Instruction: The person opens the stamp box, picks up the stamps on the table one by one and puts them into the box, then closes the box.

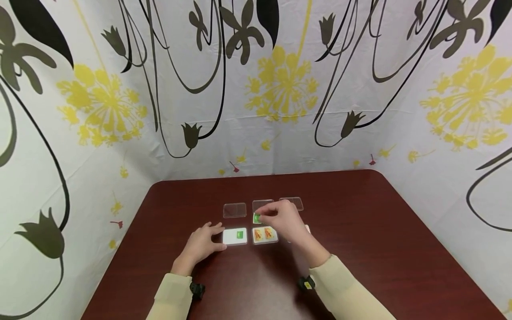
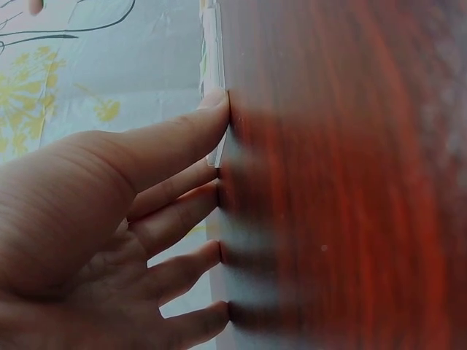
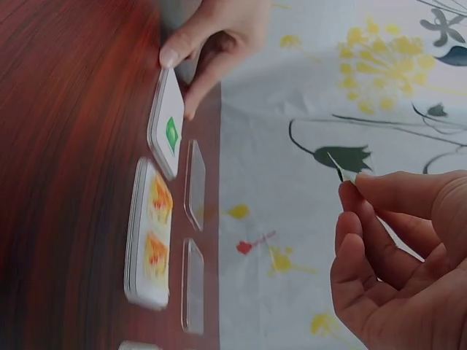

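Observation:
My left hand [image 1: 201, 242] holds the left edges of a flat clear case with a white card [image 1: 230, 237] bearing a green picture, thumb near, fingers far. In the left wrist view the other fingertips rest on the table. My right hand [image 1: 287, 221] is raised over the table and pinches a small square tile [image 1: 256, 218] with a green face between thumb and fingers. The right wrist view shows this tile [image 3: 341, 170] edge-on. Below it lies a middle case [image 1: 265, 235] with two orange pictures side by side. A third white one [image 1: 307, 228] is mostly hidden behind my right wrist.
Behind the cases lies a row of clear plastic pieces: a left one [image 1: 234, 210], a middle one [image 1: 262, 204] partly covered by my hand, and a right one [image 1: 297, 202]. The dark red table [image 1: 192, 195] meets a patterned cloth [image 1: 280, 146] at its far edge.

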`<move>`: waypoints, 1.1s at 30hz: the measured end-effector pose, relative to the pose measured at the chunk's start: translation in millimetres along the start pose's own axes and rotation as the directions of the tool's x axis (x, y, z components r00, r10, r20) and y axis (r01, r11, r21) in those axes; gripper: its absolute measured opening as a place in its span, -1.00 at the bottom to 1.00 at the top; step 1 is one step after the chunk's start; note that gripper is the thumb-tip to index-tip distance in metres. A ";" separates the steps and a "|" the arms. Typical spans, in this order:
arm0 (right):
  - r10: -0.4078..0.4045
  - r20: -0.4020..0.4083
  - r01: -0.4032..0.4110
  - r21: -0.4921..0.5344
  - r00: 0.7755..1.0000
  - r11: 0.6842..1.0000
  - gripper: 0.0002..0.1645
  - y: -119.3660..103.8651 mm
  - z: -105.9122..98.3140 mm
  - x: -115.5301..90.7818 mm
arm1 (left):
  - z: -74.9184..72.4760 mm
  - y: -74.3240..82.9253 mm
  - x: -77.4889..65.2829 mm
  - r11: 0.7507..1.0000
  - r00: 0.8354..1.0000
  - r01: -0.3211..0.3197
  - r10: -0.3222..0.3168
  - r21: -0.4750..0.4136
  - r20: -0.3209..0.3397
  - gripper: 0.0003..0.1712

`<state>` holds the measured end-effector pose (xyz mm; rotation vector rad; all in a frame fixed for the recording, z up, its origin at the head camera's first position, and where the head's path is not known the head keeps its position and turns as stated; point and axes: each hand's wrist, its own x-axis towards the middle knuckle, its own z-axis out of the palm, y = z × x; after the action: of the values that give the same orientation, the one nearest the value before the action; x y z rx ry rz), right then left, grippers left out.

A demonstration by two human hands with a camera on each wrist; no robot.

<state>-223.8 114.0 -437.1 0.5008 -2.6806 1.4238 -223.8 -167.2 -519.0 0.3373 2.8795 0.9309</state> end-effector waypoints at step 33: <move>-0.021 0.143 0.064 -0.303 0.990 0.951 -0.91 14.2 108.6 49.1 | 0.6 -4.0 1.3 1.000 1.000 0.017 -0.017 -0.001 -0.008 -0.28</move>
<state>-264.5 20.3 -500.2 0.6443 -2.9039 0.9654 -225.7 -169.6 -521.8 0.3096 2.8846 0.9327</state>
